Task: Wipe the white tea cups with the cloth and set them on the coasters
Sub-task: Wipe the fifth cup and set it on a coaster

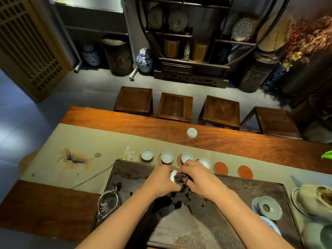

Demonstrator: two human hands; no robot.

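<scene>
My left hand [159,178] grips a white tea cup [173,175] over the dark tea tray [251,187]. My right hand [196,178] presses a dark brown cloth [181,178] against that cup. Behind the hands several white cups stand on round coasters in a row: one at the left [147,154], the second [167,157], the third [187,157] and a fourth [204,163] partly hidden by my right hand. Two red coasters [221,168] [244,171] lie bare at the right end of the row.
An upturned white cup or lid [191,133] sits on the wooden table [125,123] further back. A glass pitcher with strainer [107,203] stands at the tray's left. A celadon lid [269,208] and bowls [316,198] are at the right. Several stools [175,106] line the far side.
</scene>
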